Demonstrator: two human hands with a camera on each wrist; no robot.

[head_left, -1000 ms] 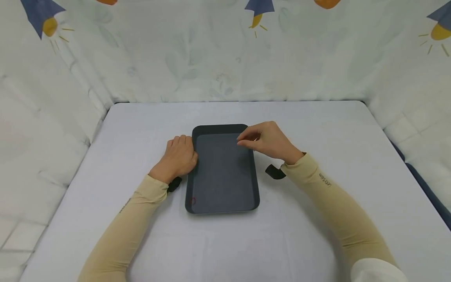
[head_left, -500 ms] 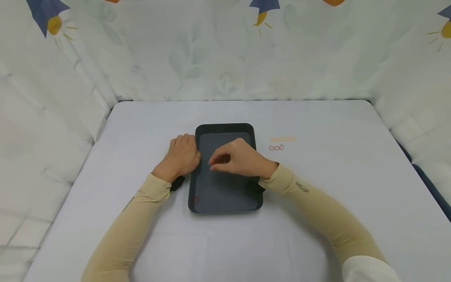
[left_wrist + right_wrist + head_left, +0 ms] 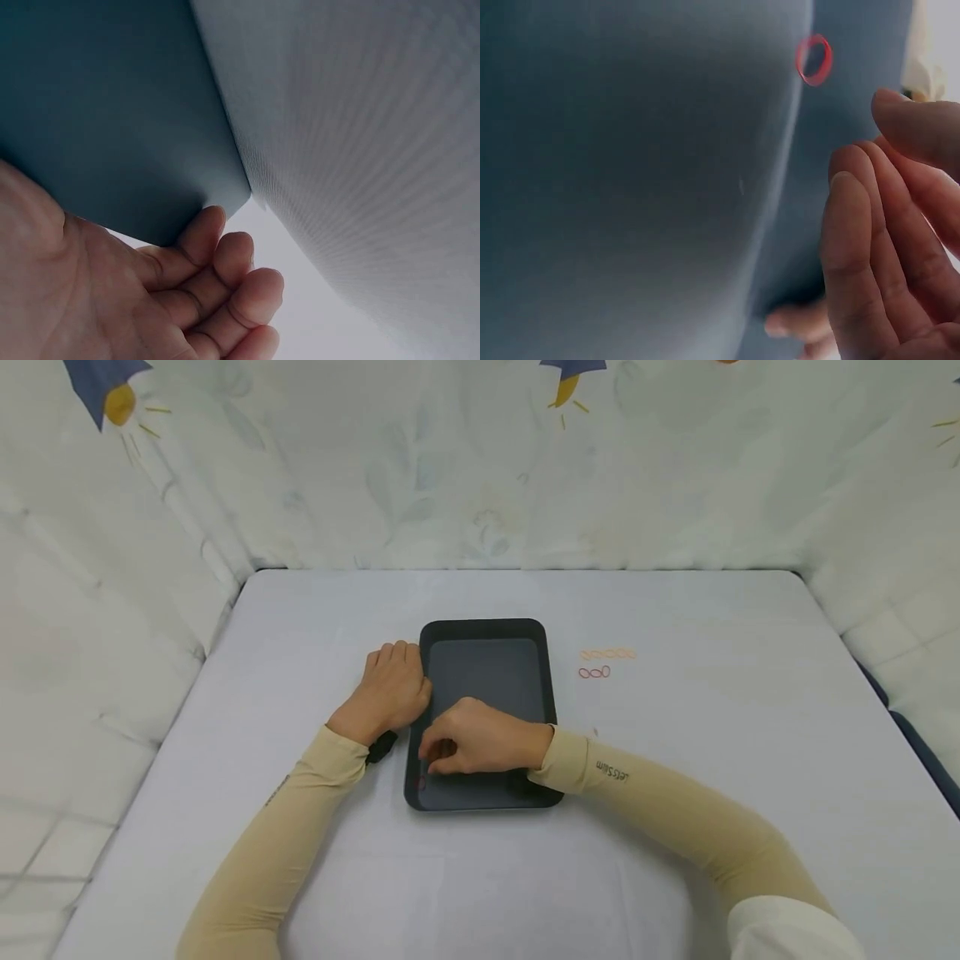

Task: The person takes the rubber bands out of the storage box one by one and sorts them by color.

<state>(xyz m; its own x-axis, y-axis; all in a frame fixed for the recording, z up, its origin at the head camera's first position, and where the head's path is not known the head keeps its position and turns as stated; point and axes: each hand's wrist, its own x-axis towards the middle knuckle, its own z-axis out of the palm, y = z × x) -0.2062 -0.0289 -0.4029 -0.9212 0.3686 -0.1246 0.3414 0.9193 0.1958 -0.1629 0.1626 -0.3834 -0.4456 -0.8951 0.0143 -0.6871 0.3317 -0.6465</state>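
Observation:
A dark grey rectangular tray [image 3: 491,670] lies on the white table. My left hand [image 3: 390,683] grips its left side, thumb over the rim and fingers against the outer wall [image 3: 112,120]. Over the lower left of the tray hovers my right hand [image 3: 483,739], fingers loosely bent. The right wrist view shows a gap between its thumb [image 3: 915,124] and fingertips, with nothing held. Just beyond those fingertips, a small red rubber band [image 3: 814,60] leans where the tray's floor meets its side wall, near the lower left corner.
To the right of the tray lie a row of several pale orange rubber bands [image 3: 607,654] and a row of three red rubber bands [image 3: 595,672]. A white patterned curtain [image 3: 480,485] hangs behind the table [image 3: 712,652].
My right hand has moved from the tray's upper right edge down and left across it to the red band's corner, uncovering the bands on the right. The left hand stays on the tray.

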